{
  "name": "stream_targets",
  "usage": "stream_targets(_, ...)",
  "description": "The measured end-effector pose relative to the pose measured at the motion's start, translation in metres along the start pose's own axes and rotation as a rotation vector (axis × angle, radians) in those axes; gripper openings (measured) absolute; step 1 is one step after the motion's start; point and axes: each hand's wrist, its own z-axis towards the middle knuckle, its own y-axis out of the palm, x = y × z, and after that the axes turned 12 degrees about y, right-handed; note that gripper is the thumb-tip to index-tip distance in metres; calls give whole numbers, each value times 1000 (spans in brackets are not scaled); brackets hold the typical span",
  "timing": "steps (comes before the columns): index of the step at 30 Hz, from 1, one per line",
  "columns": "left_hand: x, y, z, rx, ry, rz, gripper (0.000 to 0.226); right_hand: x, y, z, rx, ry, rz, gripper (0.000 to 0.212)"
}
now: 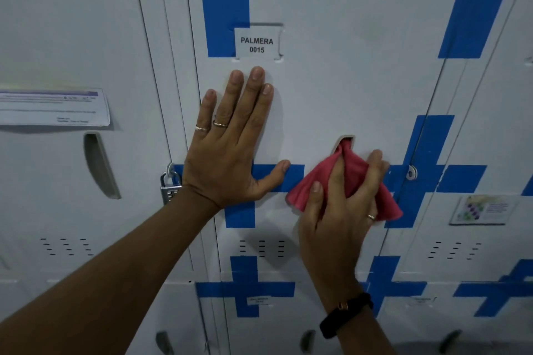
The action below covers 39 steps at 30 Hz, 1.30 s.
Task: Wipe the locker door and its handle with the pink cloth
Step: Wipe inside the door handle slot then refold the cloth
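Right hand (343,204) grips pink cloth (314,181), bunched under fingers. Cloth tip pushed up into handle slot (344,143) on locker door (346,81). Left hand (230,147) flat on door, fingers spread wide, beside cloth, not touching.

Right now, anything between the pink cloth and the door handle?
Nothing visible. The right hand grips the pink cloth, whose top corner is already pushed into the recessed handle slot. The left hand lies flat on the locker door, left of the slot.
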Motion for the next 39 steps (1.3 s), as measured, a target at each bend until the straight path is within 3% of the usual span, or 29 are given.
stream_targets(6,0,-1,-1,-4,-5,3,103,26,-7,-19,-37,25,-88,44)
stream_targets(8,0,-2,0,-4,-2,5,103,29,-10,-23,-26,20,-122,53)
stream_targets(20,1,-2,0,-4,-10,-3,103,-9,-3,4,-19,67,120,54)
stream_targets(26,2,-3,0,0,-16,1,101,22,-3,-22,32,57,37,42)
stream_targets(31,1,-4,0,2,-19,-2,101,11,-8,-9,79,71,158,33)
stream_targets(34,1,-3,0,-7,-18,-5,102,-11,-8,10,84,83,192,37)
stream_targets(39,1,-2,0,-4,-16,-8,101,-3,-2,-18,12,86,-33,57)
